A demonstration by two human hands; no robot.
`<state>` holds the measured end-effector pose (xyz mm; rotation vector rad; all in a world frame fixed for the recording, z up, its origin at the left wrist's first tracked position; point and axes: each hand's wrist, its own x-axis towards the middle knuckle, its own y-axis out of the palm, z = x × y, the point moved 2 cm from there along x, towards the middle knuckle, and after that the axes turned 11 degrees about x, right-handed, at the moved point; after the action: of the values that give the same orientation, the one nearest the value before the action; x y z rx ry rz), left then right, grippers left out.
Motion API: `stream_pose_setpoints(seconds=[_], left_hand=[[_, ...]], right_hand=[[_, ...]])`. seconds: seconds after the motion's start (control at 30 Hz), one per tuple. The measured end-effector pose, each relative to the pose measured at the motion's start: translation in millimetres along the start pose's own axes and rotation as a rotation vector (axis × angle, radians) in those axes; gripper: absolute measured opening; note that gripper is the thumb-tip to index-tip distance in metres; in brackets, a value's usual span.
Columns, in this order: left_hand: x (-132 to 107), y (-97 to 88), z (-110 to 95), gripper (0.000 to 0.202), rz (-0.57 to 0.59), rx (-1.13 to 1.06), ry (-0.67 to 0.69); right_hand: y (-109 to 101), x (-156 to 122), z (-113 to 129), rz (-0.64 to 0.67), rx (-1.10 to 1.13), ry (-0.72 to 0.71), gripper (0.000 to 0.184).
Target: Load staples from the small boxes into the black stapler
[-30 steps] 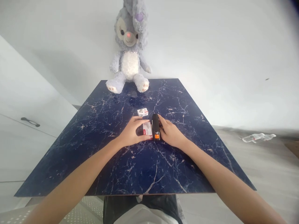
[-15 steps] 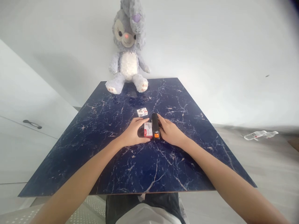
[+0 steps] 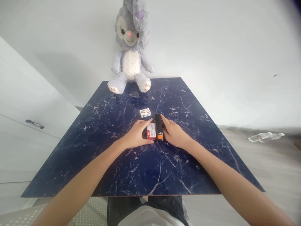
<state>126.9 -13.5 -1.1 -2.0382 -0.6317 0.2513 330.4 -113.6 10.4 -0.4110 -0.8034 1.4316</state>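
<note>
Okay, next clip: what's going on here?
A person is working at a dark blue marbled table with both bare hands. The left hand curves around a red-and-white box; whether it grips it firmly is unclear. The right hand is against the right side of a black object with an orange part, which stands right beside that box. A small white box lies just beyond them, and a plush toy sits at the far edge.
</note>
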Motion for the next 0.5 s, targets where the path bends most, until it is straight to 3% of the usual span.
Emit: stream_pose_setpoints(seconds=[0.1, 0.17, 0.27, 0.37, 0.43, 0.5], left_hand=[[-2.0, -4.0, -4.1, 0.108, -0.022, 0.027, 0.065], [-3.7, -8.9, -6.4, 0.091, -0.068, 0.041, 0.101], [-0.4, -17.9, 1.1, 0.049, -0.261, 0.038, -0.005], [13.9, -24.3, 19.7, 0.044, -0.463, 0.082, -0.147], [27.1, -25.0, 31.1, 0.049, -0.454, 0.116, -0.191], [36.9, -23.9, 36.6, 0.049, -0.373, 0.135, -0.187]], right_hand=[[0.3, 0.0, -0.6, -0.006, -0.002, -0.008, 0.066], [0.4, 0.2, -0.5, -0.013, 0.003, -0.024, 0.066], [0.4, 0.2, -0.3, -0.020, 0.006, -0.033, 0.065], [0.3, 0.1, -0.2, -0.026, -0.007, -0.026, 0.064], [0.5, 0.3, 0.1, -0.024, -0.015, -0.017, 0.063], [0.7, 0.6, 0.8, -0.027, -0.010, -0.019, 0.063]])
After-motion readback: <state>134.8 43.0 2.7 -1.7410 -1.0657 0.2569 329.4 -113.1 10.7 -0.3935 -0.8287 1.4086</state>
